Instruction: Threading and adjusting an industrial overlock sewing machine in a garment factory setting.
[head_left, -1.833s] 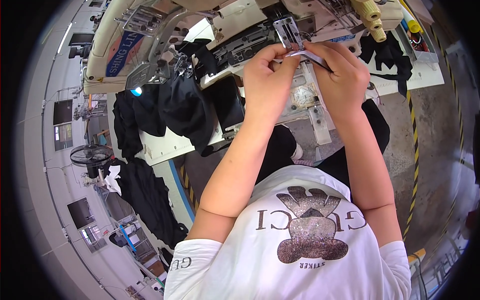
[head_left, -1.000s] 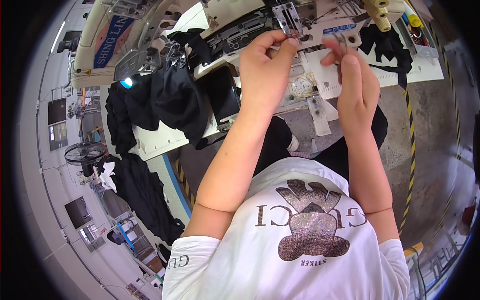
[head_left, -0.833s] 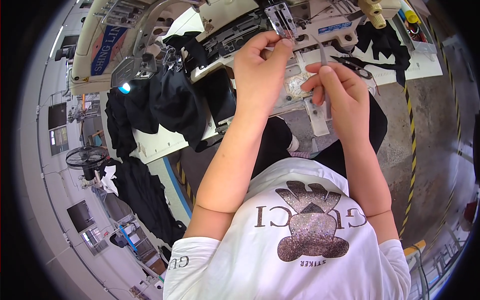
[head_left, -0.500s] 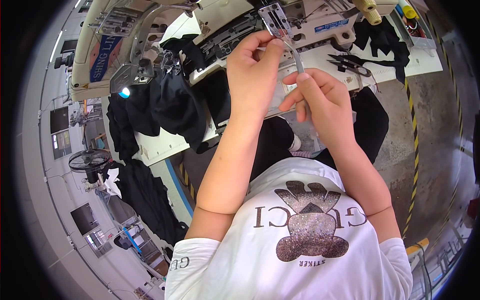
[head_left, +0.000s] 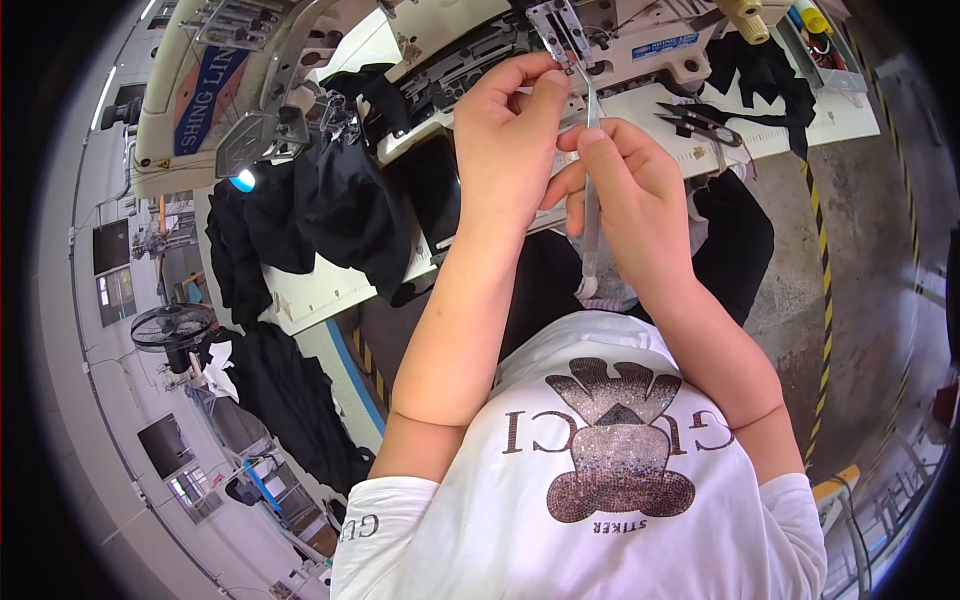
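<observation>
The person sits at a sewing machine [head_left: 300, 70], both hands raised to its needle area. The right hand [head_left: 625, 200] pinches a pair of tweezers [head_left: 590, 190] between thumb and fingers, closed narrowly on the shaft; the tweezers stand nearly upright, tips up at the metal presser assembly [head_left: 555, 30] and blunt end hanging down toward the lap. The left hand [head_left: 510, 140] reaches up beside them, thumb and forefinger drawn together right at the tweezer tips. Whether they hold a thread there is too fine to tell.

Black fabric [head_left: 340, 210] is bunched on the table [head_left: 300, 295] to the left, under the machine arm. Snips [head_left: 700, 118] lie on the table to the right, well apart from both hands.

Risks, as a judgement: the fingertips sit very close to the needle and presser parts, so any start of the machine could catch them. The tweezers are held at mid-shaft, so a small wobble of the wrist swings the tips wide and may miss the spot or drop whatever they grip. The hanging fabric could also drag and pull work out of line.
</observation>
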